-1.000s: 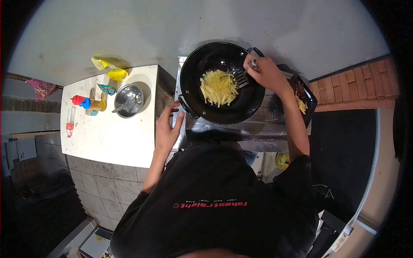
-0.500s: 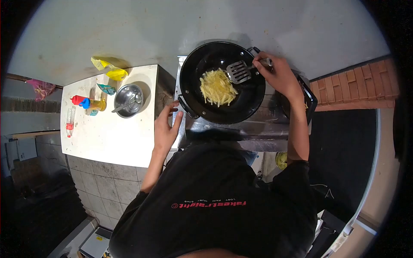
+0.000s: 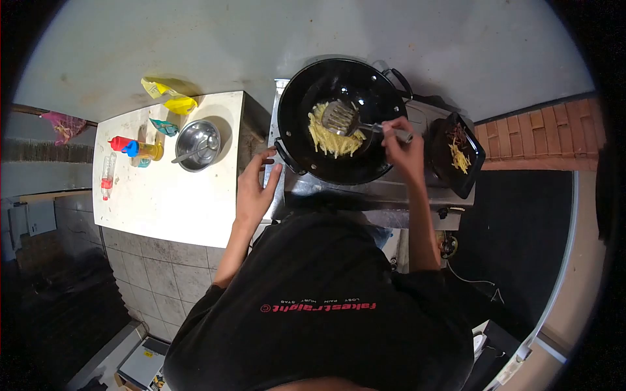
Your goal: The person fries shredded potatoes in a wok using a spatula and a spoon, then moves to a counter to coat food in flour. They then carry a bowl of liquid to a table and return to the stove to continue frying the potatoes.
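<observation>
My right hand [image 3: 403, 151] is wrapped round the handle of a slotted metal spatula [image 3: 340, 118]. The spatula's blade lies over a patch of pale yellow shredded food [image 3: 336, 144] in a black wok [image 3: 372, 163] on the stove. My left hand [image 3: 255, 186] is beside the wok's left handle [image 3: 289, 156], thumb and fingers apart, holding nothing; whether its fingertips touch the handle is unclear.
On the white table [image 3: 163, 208] at left are a steel bowl [image 3: 189, 146] with a spoon, red and yellow squeeze bottles, a clear bottle [image 3: 107, 174] and a yellow packet [image 3: 171, 98]. A black tray [image 3: 464, 186] with food stands right of the wok.
My right hand has moved down and left, bringing the spatula from the wok's right side onto the yellow food. The black tray shows more fully. My left hand has hardly moved.
</observation>
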A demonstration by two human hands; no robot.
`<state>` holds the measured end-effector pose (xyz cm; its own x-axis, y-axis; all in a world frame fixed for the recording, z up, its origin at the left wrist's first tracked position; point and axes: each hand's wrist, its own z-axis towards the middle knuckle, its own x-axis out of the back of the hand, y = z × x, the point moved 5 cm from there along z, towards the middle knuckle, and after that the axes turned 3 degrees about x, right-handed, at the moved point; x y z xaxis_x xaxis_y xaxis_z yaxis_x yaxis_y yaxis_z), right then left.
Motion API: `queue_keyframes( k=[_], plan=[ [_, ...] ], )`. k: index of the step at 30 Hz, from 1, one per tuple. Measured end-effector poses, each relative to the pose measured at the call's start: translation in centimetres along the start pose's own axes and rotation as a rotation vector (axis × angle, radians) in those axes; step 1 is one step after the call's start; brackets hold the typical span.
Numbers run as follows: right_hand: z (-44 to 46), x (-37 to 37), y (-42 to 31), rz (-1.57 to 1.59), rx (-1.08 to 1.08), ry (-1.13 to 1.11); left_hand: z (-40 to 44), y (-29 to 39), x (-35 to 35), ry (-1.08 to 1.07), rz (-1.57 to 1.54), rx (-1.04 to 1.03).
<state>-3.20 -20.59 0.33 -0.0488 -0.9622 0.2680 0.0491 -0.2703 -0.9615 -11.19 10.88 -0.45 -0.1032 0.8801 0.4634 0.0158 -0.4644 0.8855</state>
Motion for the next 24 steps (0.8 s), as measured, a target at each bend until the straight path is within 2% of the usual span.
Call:
queue_keyframes(
  k=[1, 2, 4, 5, 7, 9, 12, 20, 24],
  plan=[
    [-0.9, -0.7, -0.6, -0.071, 0.1, 0.029, 0.0, -0.1, -0.1, -0.004, 0.002, 0.0],
    [-1.7, -1.4, -1.3, -0.07, 0.097, 0.033, 0.0, -0.2, -0.1, -0.004, -0.001, 0.014],
    [-3.2, -2.9, -4.9, -0.182, 0.371, -0.007, 0.1, -0.1, -0.1, -0.008, -0.003, 0.026],
    [-3.5, -3.4, -5.5, -0.181, 0.368, -0.005, 0.2, 0.2, 0.0, -0.008, 0.003, 0.024],
    [-4.3, -4.7, -7.2, -0.285, 0.52, -0.033, 0.2, 0.4, 0.0, -0.009, 0.012, 0.021],
    [-5.1, -5.3, -8.7, -0.308, 0.462, -0.088, 0.2, 0.5, 0.1, -0.013, 0.006, 0.004],
    [-6.3, -6.9, -10.1, -0.472, 0.566, -0.177, 0.0, 0.3, 0.0, 0.004, 0.024, 0.004],
    [-7.7, -9.3, -10.4, -0.651, 0.603, -0.315, -0.2, -0.2, -0.2, 0.004, -0.014, 0.008],
    [-5.4, -8.6, -8.6, -0.764, 0.464, -0.301, -0.2, -0.4, -0.3, -0.003, -0.031, 0.013]
  ],
)
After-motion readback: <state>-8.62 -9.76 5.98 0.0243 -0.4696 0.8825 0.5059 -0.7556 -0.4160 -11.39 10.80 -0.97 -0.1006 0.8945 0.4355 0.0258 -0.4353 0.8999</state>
